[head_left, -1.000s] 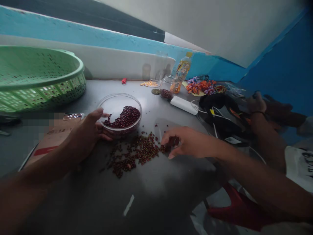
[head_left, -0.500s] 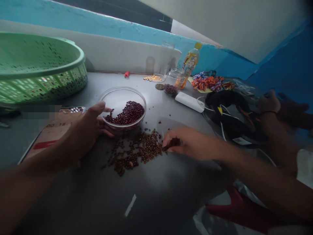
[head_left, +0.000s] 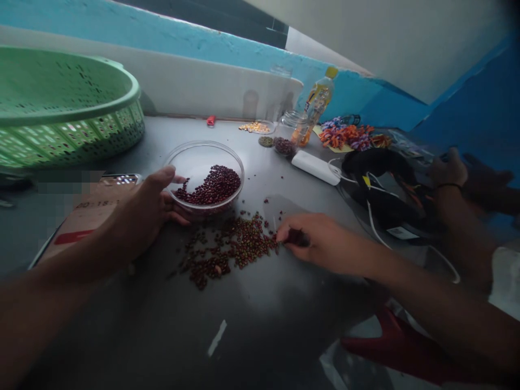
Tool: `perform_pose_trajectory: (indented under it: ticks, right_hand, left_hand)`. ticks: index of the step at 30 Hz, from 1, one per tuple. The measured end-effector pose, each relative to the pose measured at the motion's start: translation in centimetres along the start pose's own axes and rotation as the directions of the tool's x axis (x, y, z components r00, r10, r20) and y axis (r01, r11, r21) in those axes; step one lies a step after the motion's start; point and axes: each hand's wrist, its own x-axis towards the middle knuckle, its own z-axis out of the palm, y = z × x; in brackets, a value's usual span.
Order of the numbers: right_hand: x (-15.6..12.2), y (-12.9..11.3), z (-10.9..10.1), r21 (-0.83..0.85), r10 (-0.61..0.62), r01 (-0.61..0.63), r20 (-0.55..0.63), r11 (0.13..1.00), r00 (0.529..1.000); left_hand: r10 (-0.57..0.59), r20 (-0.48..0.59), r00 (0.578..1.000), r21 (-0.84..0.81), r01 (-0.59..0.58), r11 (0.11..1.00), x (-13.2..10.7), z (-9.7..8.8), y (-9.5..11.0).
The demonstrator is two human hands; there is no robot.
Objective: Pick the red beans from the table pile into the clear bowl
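Observation:
My left hand [head_left: 156, 197] grips the near left side of a clear round bowl [head_left: 203, 145], thumb over the rim and fingers beneath. Dark red beans [head_left: 217, 187] cover part of the bowl's bottom, mostly on the right. In front of the bowl, a loose pile of mixed green and red beans [head_left: 244, 246] is spread on the grey table. At the pile's right edge is my right hand [head_left: 320, 238], fingertips pinched together near the table. A dark red mass, apparently beans, shows in its curled palm, partly blurred.
A green basket [head_left: 101, 114] stands at the left, above a phone [head_left: 77, 222]. Behind are a jar [head_left: 293, 122], a bottle [head_left: 319, 103], small heaps of seeds [head_left: 266, 141] and a white power bank [head_left: 314, 168]. Black straps with a cable [head_left: 377, 168] and another person's hand [head_left: 449, 168] are at the right.
My right hand has shifted slightly to the right along the pile's edge, still pinched. My left hand stays on the bowl. The view has tilted very slightly.

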Motion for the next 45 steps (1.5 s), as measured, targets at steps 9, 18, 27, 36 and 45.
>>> perform_pose_trajectory:
  ticks: [9, 18, 27, 36, 45]
  right_hand:
    - [-0.3, -0.1, -0.4, 0.041, -0.034, 0.034, -0.001, 0.999, 0.999]
    - [1.0, -0.6, -1.4, 0.091, -0.052, 0.046, 0.066, 0.995, 0.996]
    - [2.1, 0.6, -2.1, 0.386, 0.103, -0.094, -0.004, 0.918, 0.995]
    - [3.7, 1.4, -2.3, 0.893, 0.292, -0.180, 0.058, 0.413, 0.955]
    - [4.9, 0.2, -2.5, 0.773, 0.164, 0.094, -0.250, 0.627, 0.954]
  left_hand:
    - [0.003, -0.006, 1.000, -0.003, -0.003, 1.000, -0.1, 0.3, 0.3]
    - [0.008, 0.047, 0.999, -0.009, -0.007, 1.000, 0.3, -0.5, -0.6]
    - [0.005, 0.055, 0.998, -0.014, -0.004, 1.000, 0.4, -0.4, -0.6]
    - [0.043, 0.087, 0.995, -0.032, -0.041, 0.999, 0.6, -0.7, -1.1]
    - [0.030, 0.074, 0.997, 0.024, -0.031, 0.999, 1.1, -0.9, -1.5]
